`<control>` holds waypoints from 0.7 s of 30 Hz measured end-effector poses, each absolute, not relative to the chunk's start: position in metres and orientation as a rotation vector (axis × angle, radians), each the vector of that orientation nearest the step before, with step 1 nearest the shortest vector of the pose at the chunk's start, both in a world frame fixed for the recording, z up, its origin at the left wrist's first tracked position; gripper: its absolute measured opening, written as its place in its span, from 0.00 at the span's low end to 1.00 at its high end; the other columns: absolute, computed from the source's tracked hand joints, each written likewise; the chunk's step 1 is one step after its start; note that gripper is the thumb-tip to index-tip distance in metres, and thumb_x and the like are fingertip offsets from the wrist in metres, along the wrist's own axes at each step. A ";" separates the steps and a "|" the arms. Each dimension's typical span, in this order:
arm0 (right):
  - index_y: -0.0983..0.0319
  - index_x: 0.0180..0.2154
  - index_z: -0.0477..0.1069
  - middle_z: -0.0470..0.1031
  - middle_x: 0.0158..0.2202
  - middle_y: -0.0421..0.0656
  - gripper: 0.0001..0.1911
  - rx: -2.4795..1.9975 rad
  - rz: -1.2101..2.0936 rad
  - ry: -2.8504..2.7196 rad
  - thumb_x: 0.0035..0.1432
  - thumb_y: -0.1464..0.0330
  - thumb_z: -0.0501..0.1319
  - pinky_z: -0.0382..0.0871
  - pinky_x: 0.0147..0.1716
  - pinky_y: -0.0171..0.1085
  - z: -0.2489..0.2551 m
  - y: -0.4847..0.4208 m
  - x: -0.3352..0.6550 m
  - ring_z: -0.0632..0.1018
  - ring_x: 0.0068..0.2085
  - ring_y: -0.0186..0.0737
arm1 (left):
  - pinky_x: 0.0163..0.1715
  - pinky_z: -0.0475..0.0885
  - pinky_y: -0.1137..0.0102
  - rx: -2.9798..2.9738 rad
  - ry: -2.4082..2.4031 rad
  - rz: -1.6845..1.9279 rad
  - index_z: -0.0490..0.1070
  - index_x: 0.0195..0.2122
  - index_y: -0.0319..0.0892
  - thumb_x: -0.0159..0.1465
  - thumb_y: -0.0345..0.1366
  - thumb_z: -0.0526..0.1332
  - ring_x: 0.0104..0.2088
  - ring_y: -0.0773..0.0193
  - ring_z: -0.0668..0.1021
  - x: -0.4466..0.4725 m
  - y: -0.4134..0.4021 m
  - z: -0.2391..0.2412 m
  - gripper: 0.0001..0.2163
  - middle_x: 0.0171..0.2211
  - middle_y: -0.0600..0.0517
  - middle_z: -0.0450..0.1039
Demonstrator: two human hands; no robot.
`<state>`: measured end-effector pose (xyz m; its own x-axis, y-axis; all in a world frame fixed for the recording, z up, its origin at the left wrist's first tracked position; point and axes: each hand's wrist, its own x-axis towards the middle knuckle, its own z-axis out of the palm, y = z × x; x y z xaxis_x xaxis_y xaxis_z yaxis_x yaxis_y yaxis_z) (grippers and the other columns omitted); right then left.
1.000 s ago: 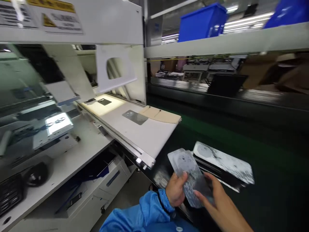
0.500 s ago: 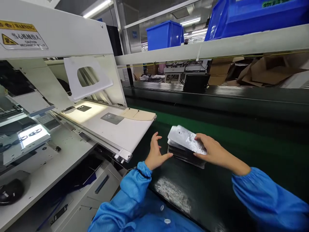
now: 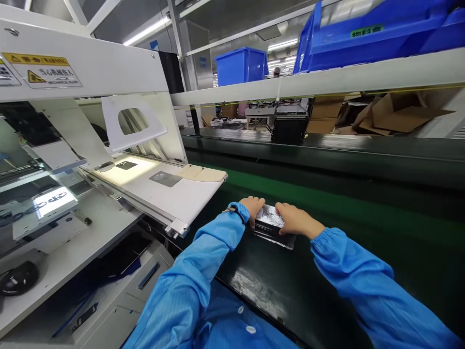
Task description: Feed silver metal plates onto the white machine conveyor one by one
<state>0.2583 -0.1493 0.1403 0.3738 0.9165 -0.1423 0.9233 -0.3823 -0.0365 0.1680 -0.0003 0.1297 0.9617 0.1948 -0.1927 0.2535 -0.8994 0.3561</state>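
Note:
A stack of thin plates (image 3: 269,216) with a shiny silver top lies on the dark green belt in front of me; its layered dark edges face me. My left hand (image 3: 253,209) grips the stack's left end, fingers over the top. At the opposite end, my right hand (image 3: 295,219) is closed around the stack with its thumb toward the near side. The hands cover both ends of the stack. Left of them, a single grey plate (image 3: 165,179) rests on the machine's white conveyor (image 3: 156,196), and another dark plate (image 3: 126,165) lies farther in, on a lit area.
The white machine (image 3: 109,72) with a warning label stands at left. Above the belt (image 3: 363,203) runs a shelf rail (image 3: 363,65) carrying blue bins (image 3: 241,67). Behind are cardboard boxes (image 3: 399,111). A black mouse (image 3: 20,277) sits on the bench at lower left.
My left hand, open beside the stack before, has moved right and taken hold of its left end. My right hand has lowered the tilted silver top plate onto the stack. The view has shifted slightly.

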 end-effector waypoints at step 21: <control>0.65 0.48 0.75 0.74 0.52 0.57 0.24 2.456 0.246 2.192 0.59 0.63 0.48 0.67 0.52 0.57 0.079 -0.162 0.270 0.74 0.51 0.59 | 0.45 0.73 0.70 1.866 -0.355 0.386 0.73 0.49 0.39 0.57 0.44 0.64 0.40 0.59 0.82 -0.057 -0.092 0.137 0.21 0.36 0.44 0.80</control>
